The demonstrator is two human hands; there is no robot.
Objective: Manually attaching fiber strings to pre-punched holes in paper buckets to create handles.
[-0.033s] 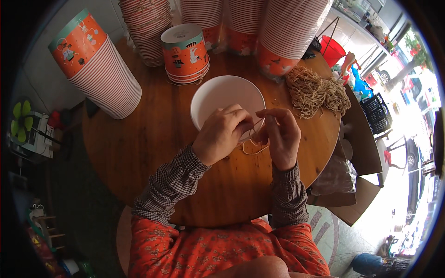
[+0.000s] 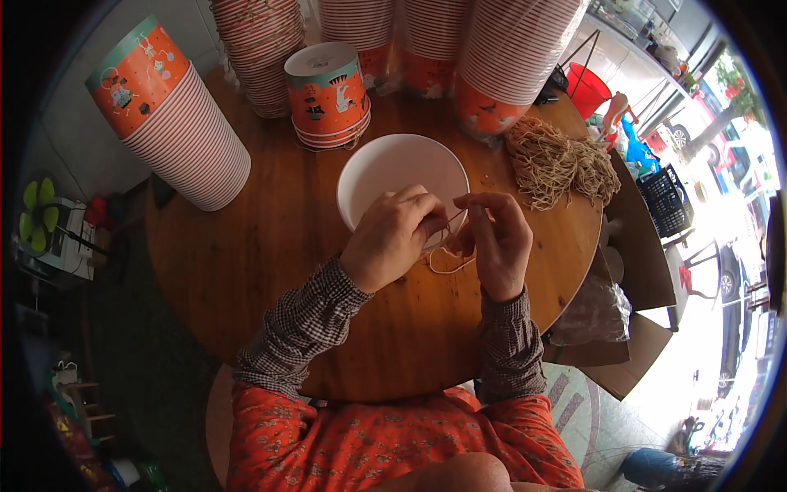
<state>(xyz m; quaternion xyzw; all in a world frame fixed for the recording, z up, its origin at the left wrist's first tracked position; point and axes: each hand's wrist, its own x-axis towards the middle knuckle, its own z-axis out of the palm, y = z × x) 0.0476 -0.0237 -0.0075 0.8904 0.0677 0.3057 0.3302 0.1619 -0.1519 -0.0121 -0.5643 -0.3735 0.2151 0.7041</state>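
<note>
A: How are the hands posed?

B: The left hand (image 2: 395, 232) is held back-up over the near edge of the tub, its fingers curled and a strand of string (image 2: 443, 272) pinched by the thumb and forefinger. The right hand (image 2: 498, 242) is raised beside it, half curled, with the strand nipped at its thumb and fingertip. Both wrists are covered by checked sleeves (image 2: 305, 316).

A: And the things being worked on?

B: The white tub (image 2: 389, 176) is set mouth-up in front of the person, round and smooth inside, its near rim partly hidden by the left hand. The string is thin and pale; it is stretched between the fingertips, and a loose loop is hung below, just beside the rim. Whether it is passed around the tub cannot be told.

A: What is seen around them?

B: At far left, a green-bladed fan (image 2: 38, 216) is seen beyond the round wooden table (image 2: 393, 344). On the table, a tall stack of orange printed tubs (image 2: 180, 123) is placed at left, then a short upside-down stack (image 2: 328, 98), then plastic-wrapped stacks (image 2: 516, 57). A tangled bundle of string (image 2: 566, 160) is laid at right. Past that, a red bucket (image 2: 588, 88), an opened cardboard box (image 2: 635, 246) and a black crate (image 2: 666, 201) are seen in bright light.
</note>
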